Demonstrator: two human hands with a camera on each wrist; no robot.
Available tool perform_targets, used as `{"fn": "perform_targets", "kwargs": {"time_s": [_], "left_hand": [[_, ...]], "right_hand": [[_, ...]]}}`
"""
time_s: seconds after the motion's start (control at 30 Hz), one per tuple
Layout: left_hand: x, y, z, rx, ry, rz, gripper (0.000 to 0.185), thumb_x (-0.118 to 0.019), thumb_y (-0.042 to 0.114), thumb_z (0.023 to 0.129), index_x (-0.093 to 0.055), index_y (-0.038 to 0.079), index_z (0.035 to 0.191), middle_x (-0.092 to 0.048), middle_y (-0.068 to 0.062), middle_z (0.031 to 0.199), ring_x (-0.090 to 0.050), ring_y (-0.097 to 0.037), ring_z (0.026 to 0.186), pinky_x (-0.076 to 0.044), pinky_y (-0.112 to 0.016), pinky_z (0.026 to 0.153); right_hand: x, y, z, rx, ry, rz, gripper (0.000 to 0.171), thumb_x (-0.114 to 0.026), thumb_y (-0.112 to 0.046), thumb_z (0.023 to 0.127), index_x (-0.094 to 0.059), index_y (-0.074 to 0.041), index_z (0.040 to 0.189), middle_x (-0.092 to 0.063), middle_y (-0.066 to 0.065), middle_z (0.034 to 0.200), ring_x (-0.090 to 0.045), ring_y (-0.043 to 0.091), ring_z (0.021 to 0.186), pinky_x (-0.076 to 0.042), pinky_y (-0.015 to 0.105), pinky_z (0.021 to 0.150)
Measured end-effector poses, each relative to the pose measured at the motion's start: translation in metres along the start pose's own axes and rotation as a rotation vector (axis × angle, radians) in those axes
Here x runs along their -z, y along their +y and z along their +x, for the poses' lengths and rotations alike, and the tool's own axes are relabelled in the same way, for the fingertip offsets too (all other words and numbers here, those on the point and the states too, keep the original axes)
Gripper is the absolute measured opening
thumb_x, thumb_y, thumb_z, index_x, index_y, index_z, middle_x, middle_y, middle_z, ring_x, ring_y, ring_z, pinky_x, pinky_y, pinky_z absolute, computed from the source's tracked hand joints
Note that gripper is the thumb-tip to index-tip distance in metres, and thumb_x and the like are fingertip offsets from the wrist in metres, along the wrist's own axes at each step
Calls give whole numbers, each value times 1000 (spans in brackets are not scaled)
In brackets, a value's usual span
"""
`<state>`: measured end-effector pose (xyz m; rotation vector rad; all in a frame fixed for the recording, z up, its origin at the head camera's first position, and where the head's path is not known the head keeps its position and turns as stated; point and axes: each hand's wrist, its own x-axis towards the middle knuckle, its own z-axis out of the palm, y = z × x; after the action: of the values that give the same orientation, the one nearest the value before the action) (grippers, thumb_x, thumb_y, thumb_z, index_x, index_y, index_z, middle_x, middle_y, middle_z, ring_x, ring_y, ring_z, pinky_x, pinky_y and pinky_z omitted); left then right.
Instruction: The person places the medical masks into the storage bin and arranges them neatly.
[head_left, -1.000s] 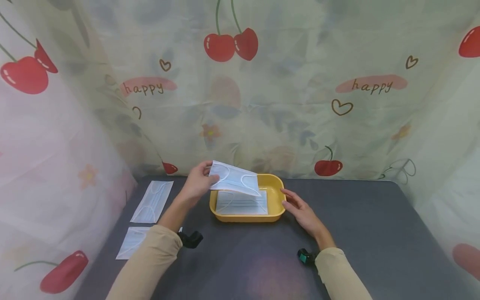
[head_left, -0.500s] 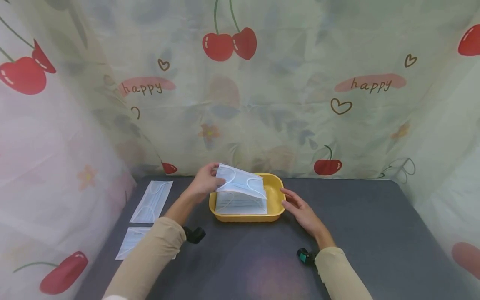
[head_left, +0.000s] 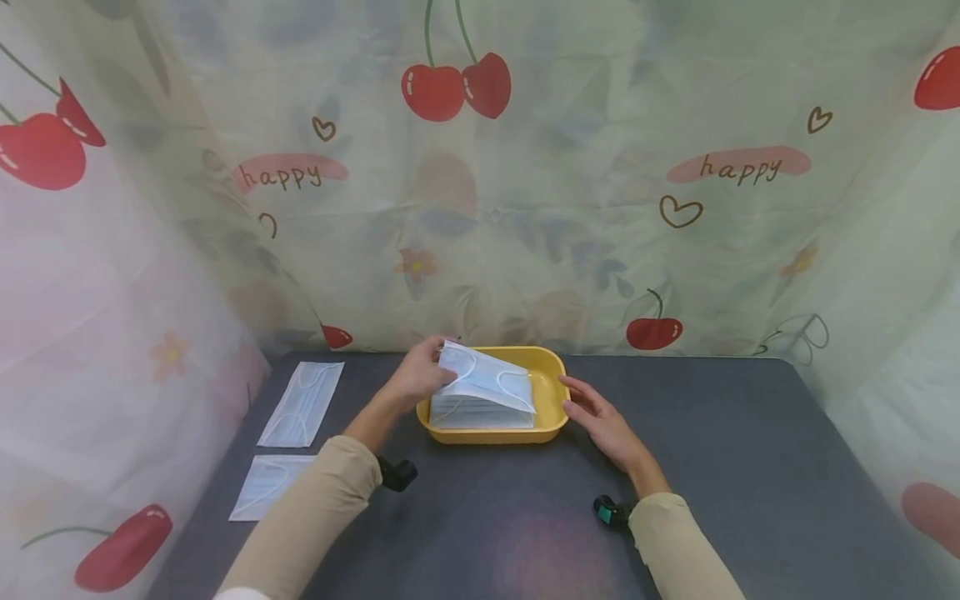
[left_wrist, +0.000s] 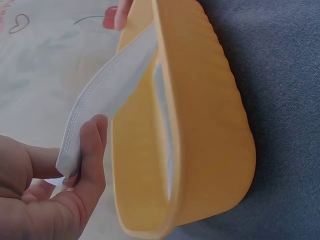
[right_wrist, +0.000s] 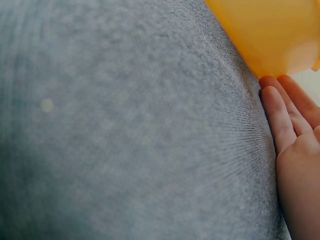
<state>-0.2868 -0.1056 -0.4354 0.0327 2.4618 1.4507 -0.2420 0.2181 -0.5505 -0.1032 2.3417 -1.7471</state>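
Observation:
My left hand (head_left: pixel 422 372) pinches one end of a light-blue face mask (head_left: pixel 487 373) with white ear loops. The mask tilts down to the right inside a yellow plastic basket (head_left: pixel 480 436). Below it another face mask (head_left: pixel 480 413) lies in the basket, partly covered. In the left wrist view, thumb and fingers grip the mask's edge (left_wrist: pixel 107 90) beside the basket wall (left_wrist: pixel 210 125). My right hand (head_left: pixel 611 429) touches the basket's right end with relaxed, extended fingers; the right wrist view shows its fingertips (right_wrist: pixel 275 100) against the yellow wall (right_wrist: pixel 280 35).
Two more face masks lie on the dark grey table (head_left: pixel 720 467) at the left: an upper one (head_left: pixel 302 404) and a lower one (head_left: pixel 266 483), partly hidden by the left sleeve (head_left: pixel 315 508). A cherry-print curtain (head_left: pixel 555 250) hangs behind the table's back edge.
My left hand has moved right and down, lowering its mask from above the basket's left side into the basket over the other mask. The right hand stays at the basket's end.

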Motion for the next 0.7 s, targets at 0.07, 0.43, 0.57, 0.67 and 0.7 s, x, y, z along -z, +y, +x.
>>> {"fn": "perform_targets", "kwargs": {"time_s": [0.07, 0.43, 0.57, 0.67, 0.7], "left_hand": [[-2, -2, 2, -6, -4, -4, 57, -62, -4, 93, -50, 12, 147, -51, -17, 151, -51, -35, 138, -47, -51, 111], [-7, -7, 2, -13, -12, 59, 58, -65, -4, 91, -52, 12, 146, -58, -17, 139, -57, -31, 122, -51, -44, 100], [-9, -7, 2, 11, -5, 136, 59, -66, 0, 92, -49, 14, 148, -53, -16, 146, -54, -32, 130, -48, -51, 108], [-9, -8, 2, 19, -1, 216, 56, -66, 6, 94, -49, 14, 147, -55, -17, 143, -56, -32, 127, -48, -52, 107], [-8, -9, 2, 18, 0, 243, 55, -66, 8, 95, -49, 13, 147, -57, -17, 140, -57, -32, 125, -50, -51, 105]], "right_hand": [[0, -1, -1, 2, 0, 2, 53, -58, -38, 103, -43, -33, 153, -42, 10, 160, -41, 33, 149, -32, 57, 122], [0, 3, 2, 10, -12, 17, 52, -59, -38, 103, -43, -34, 152, -42, 10, 160, -40, 33, 149, -32, 58, 122], [0, 3, 2, 15, -12, 10, 52, -58, -38, 103, -43, -33, 153, -42, 11, 160, -40, 34, 149, -32, 58, 122], [0, 2, 1, 9, -5, 10, 52, -59, -38, 103, -43, -34, 152, -43, 10, 160, -41, 32, 149, -33, 57, 122], [0, 1, 1, 5, -4, 11, 52, -59, -39, 102, -43, -34, 152, -43, 9, 159, -41, 32, 149, -33, 57, 122]]}}
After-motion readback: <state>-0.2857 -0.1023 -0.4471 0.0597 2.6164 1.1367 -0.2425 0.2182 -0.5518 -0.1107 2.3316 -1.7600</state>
